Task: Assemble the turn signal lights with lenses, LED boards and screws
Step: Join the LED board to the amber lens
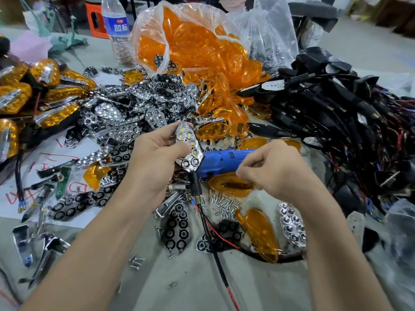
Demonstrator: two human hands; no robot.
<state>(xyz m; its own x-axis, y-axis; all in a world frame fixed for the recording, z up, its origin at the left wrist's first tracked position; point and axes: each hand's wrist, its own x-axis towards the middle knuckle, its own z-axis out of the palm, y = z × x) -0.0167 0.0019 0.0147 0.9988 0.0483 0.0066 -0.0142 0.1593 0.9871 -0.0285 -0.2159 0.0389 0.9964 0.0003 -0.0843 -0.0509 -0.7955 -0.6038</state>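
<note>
— Where is the turn signal light (188,145)?
— Centre frame, held above the desk (202,283) by a person's left hand (157,153). The grip is closed round the light's left edge, with the thumb on the chrome face.
— Which way does it point?
— Its long axis runs almost straight up and down the frame, leaning slightly left at the top. The pointed tip aims at the upper part of the frame. The black stem (195,187) hangs at the bottom, and red and black wires (215,250) trail toward the lower centre. The LED face is turned toward the camera.
— And the right hand (272,170)?
— Right of centre, fingers curled, fingertips at the right end of an amber lens (229,185) that lies crosswise, long axis left to right. Whether that grip has actually pinched the lens, I cannot tell.
— Around them?
— A blue electric screwdriver (222,161) lies just behind the light, long axis left to right. Loose screws (222,204) sit just below the lens. A bag of amber lenses (190,41) fills the upper centre, chrome reflectors (134,102) are heaped to its lower left, and black wired housings (336,113) pile at the right.
</note>
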